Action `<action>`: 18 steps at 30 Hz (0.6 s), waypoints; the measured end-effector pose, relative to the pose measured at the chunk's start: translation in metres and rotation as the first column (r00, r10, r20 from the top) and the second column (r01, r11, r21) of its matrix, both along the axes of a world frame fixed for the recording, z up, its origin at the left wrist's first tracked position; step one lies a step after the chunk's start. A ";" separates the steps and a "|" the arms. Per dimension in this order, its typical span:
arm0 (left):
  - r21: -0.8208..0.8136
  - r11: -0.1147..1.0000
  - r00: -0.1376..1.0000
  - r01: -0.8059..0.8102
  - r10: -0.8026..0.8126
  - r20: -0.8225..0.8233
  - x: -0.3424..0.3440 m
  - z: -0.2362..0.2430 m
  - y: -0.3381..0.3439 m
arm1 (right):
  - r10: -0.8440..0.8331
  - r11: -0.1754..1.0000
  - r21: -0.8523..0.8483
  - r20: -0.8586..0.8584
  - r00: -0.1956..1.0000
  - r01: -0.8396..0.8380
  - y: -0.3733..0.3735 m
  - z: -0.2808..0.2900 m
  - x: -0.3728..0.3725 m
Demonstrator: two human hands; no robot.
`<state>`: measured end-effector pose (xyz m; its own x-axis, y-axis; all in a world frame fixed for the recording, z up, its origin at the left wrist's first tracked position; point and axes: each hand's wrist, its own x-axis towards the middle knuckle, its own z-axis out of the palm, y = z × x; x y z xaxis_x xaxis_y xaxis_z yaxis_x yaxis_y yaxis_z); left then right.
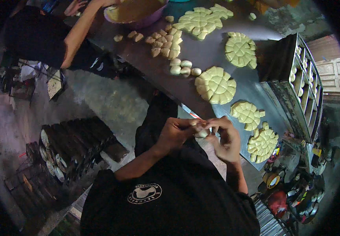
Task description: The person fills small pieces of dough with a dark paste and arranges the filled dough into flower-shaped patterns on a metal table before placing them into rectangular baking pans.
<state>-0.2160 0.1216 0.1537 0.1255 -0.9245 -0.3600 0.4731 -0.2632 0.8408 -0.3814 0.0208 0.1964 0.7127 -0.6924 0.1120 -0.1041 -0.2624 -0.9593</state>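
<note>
Just off the near edge of the metal table, my left hand point(174, 135) and my right hand point(225, 141) meet, their fingers closed round a small pale dough piece point(200, 133). Beyond them on the table lie several cut dough rounds, including a large round point(215, 84) and a smaller one point(245, 114), with another point(262, 143) to the right. A small group of smooth dough balls point(176, 70) sits left of the large round. The underside of the piece in my fingers is partly hidden.
The table point(276, 122) holds more dough and a purple tub point(134, 11). A co-worker's arm point(75, 43) reaches over the far left. A tray rack point(303, 82) stands at the right, stacked dark trays point(75, 145) at the lower left, clutter point(280, 200) at the lower right.
</note>
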 end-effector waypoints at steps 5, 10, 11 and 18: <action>0.102 0.994 0.999 0.028 -0.023 -0.049 0.019 0.009 -0.017 | -0.016 0.982 -0.190 -0.178 0.984 -0.018 -0.008 -0.001 0.014; 0.226 0.973 0.939 -0.048 0.121 -0.322 0.043 -0.003 -0.040 | 0.007 0.932 -0.357 -0.152 0.988 -0.062 -0.037 -0.030 0.050; 0.127 0.988 0.984 -0.091 0.108 -0.140 0.051 -0.011 -0.047 | -0.010 0.996 -0.086 -0.089 0.996 0.003 -0.039 -0.044 0.059; 0.042 0.999 0.953 0.033 -0.044 0.300 0.117 -0.063 -0.093 | 0.011 0.921 0.362 -0.395 0.919 0.145 -0.101 -0.060 0.119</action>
<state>-0.0990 0.0283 0.0910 0.1972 -0.9180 -0.3440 0.1886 -0.3088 0.9322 -0.2629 -0.0799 0.1367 0.5955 -0.6735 -0.4378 -0.4863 0.1316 -0.8639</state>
